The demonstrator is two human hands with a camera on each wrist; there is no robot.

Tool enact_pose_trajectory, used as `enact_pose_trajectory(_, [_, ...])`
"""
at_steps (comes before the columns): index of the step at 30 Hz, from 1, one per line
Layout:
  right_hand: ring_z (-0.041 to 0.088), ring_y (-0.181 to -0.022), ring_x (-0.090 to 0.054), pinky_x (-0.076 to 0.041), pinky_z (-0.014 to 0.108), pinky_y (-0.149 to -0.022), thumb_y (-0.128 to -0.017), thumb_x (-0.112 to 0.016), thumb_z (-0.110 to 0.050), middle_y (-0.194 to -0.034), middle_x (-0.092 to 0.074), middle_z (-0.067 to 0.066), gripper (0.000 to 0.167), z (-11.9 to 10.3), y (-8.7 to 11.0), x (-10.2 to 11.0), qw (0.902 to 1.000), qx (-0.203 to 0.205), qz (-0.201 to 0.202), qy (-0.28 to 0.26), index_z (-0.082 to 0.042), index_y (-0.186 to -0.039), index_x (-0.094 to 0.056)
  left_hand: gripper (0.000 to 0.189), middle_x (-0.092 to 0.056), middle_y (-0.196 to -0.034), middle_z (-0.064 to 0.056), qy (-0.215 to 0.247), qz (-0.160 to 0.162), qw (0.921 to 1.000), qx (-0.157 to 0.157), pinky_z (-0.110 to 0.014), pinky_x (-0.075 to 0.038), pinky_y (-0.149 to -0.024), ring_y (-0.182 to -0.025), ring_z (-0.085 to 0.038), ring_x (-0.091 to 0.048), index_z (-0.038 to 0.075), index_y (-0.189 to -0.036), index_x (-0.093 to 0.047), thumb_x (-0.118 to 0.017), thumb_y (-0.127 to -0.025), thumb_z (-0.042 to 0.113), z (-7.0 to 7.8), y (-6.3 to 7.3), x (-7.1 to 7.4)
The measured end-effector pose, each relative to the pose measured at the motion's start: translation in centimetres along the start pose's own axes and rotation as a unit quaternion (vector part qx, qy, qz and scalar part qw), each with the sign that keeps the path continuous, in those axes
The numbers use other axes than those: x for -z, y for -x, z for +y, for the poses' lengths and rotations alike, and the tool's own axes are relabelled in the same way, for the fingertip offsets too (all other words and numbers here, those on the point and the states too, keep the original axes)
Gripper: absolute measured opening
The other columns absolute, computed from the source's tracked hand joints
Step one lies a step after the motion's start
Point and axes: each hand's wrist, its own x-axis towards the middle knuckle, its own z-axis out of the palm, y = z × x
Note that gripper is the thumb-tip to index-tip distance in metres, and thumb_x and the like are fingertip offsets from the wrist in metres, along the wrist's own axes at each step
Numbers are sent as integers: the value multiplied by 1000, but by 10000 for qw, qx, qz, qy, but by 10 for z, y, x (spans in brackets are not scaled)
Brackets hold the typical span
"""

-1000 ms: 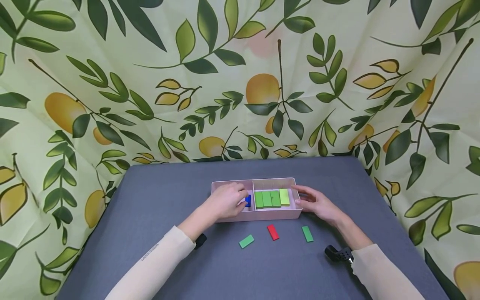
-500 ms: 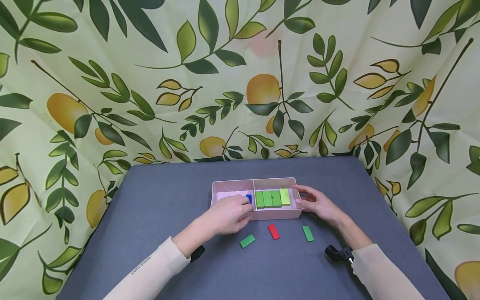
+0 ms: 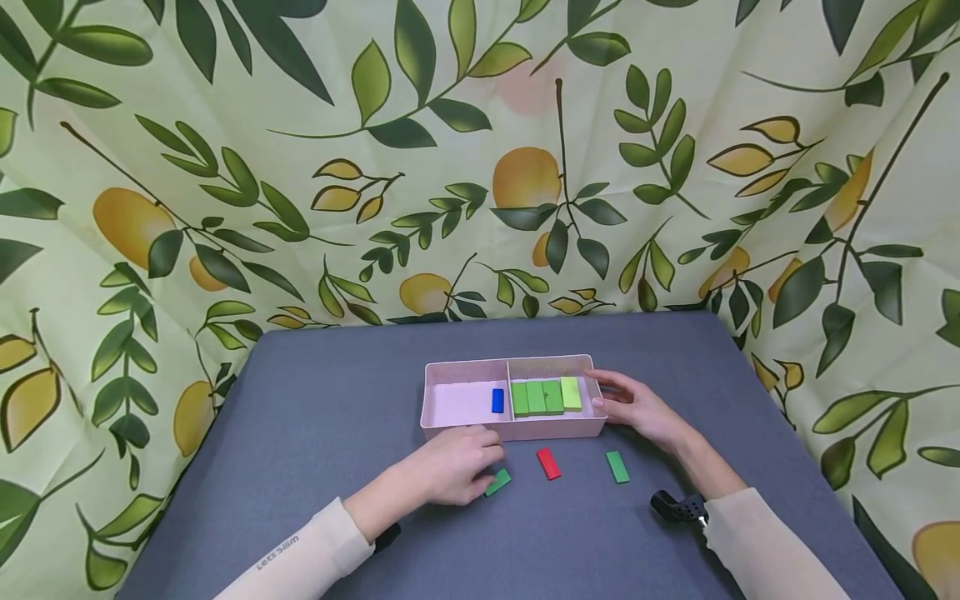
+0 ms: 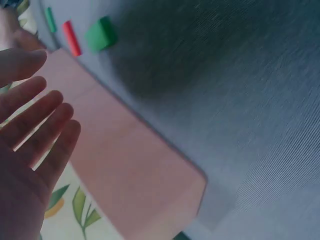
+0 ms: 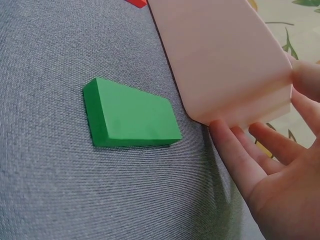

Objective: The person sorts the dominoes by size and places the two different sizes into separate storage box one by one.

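Observation:
My left hand (image 3: 453, 467) is over the near-left green block (image 3: 497, 482), its fingertips overlapping the block's left end in the head view. In the left wrist view its fingers (image 4: 50, 120) are extended and stand apart from that block (image 4: 101, 35). My right hand (image 3: 637, 408) holds the right end of a two-compartment pink box (image 3: 555, 429); some fingers (image 5: 235, 155) rest on the outer wall while others reach over the rim. Several light green blocks (image 3: 536, 398) stand side by side in the right compartment, with a yellow-green block (image 3: 571, 393) at the end. A blue block (image 3: 498, 401) lies in the left one.
In front of the box, a red block (image 3: 548, 463) and another green block (image 3: 618, 467) lie on the grey-blue cloth (image 3: 337, 400) covering the table. Leaf-and-fruit patterned fabric (image 3: 465, 208) hangs behind and along the sides.
My left hand has left the blue block in the left compartment, come over the front wall, and lowered toward the near-left green block. The right hand has stayed at the box's end.

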Motion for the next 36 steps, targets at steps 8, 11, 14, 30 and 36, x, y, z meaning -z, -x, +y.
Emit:
enact_pose_trajectory(8, [42, -133, -43, -52, 39, -98, -101, -65, -27, -160, -30, 21, 63, 1, 0, 1, 10000, -23, -29, -17, -12, -157, -38, 30, -64, -117, 4, -253, -216, 9992, -237, -28, -48, -93, -107, -12, -58, 16, -116, -72, -75, -88, 23, 10, 2, -23])
enact_pose_trajectory(11, [41, -132, -44, -52, 35, -97, -101, -65, -27, -160, -31, 21, 63, 2, 0, 0, 10000, -7, -28, -33, -12, -157, -39, 32, -63, -120, 4, -322, -357, 9983, -328, -29, -49, -93, -110, -12, -58, 17, -119, -72, -75, -87, 22, 13, 3, -30])
enact_pose_trajectory(14, [41, -132, -44, -52, 33, -96, -101, -65, -26, -160, -31, 21, 63, 2, 0, 0, 10000, 6, -23, -62, -12, -156, -39, 33, -63, -122, 3, -367, -459, 9977, -335, -30, -50, -93, -112, -13, -58, 17, -120, -71, -74, -87, 21, 15, 4, -35])
enact_pose_trajectory(30, [41, -133, -43, -52, 35, -96, -101, -65, -27, -160, -30, 21, 63, 2, -1, 2, 10000, -17, -21, -22, -12, -156, -39, 19, -61, -101, 5, -350, -459, 9983, 73, -24, -49, -80, -89, -10, -53, 17, -105, -74, -74, -88, 26, 13, 4, -33])
enact_pose_trajectory(36, [42, -133, -43, -52, 32, -95, -102, -64, -25, -160, -30, 23, 62, 3, 0, 1, 10000, 49, -42, 26, -11, -157, -38, 12, -54, -90, 6, -393, -108, 9991, 111, -22, -43, -71, -81, -10, -48, 17, -91, -69, -72, -85, 27, 9, 3, -25])
